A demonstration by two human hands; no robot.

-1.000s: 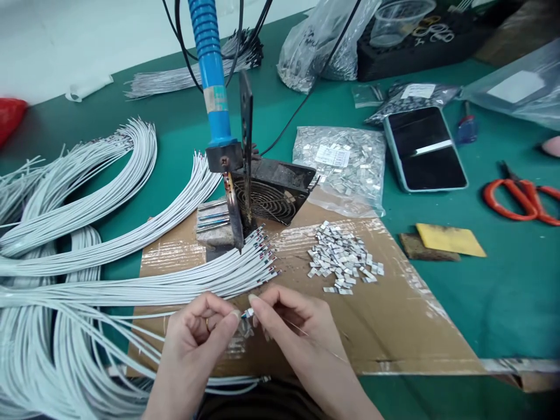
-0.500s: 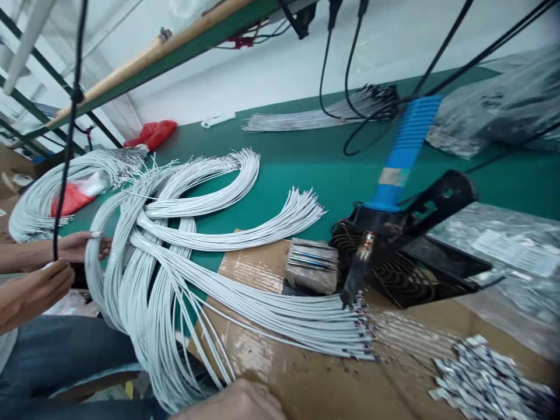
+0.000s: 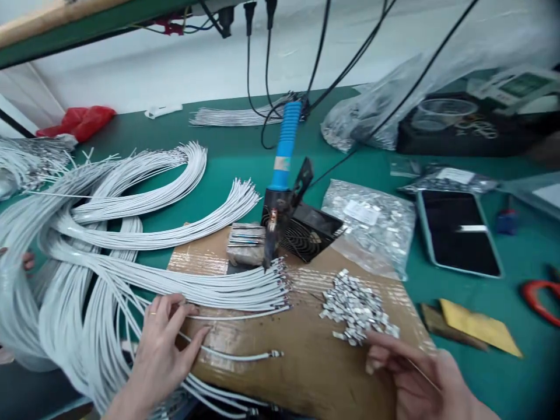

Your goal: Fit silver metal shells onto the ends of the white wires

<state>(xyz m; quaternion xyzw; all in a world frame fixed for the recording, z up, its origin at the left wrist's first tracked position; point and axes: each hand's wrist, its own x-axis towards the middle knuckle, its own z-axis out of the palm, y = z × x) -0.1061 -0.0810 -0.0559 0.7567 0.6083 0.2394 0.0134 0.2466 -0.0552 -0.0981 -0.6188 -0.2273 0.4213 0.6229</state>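
My left hand [image 3: 164,347] is over the cardboard [image 3: 324,373], thumb and index finger spread apart. Its fingertips touch a white cable [image 3: 245,317] at the edge of a fanned row of white cables [image 3: 219,286]. Another single cable [image 3: 238,354] with a small dark-and-silver tip passes by the thumb. My right hand [image 3: 415,373] has its fingers curled, with a thin wire [image 3: 422,373] running across them. Its index fingertip reaches the near edge of a pile of small silvery-white pieces [image 3: 354,306]. A blue-handled soldering iron [image 3: 286,146] is mounted tip down above the row's ends.
Looped white cable bundles [image 3: 144,198] cover the left, where another person's fingers [image 3: 28,261] partly show. Around the right side are a bag of pieces [image 3: 371,219], a phone [image 3: 459,233], a yellow sponge [image 3: 479,326] and red-handled scissors [image 3: 542,300]. Black cords [image 3: 266,70] hang behind the iron.
The view has swung right, bringing the phone and scissors in. Both my hands now show over the cardboard; earlier only one hand's edge showed below. The other person's hands have mostly left view.
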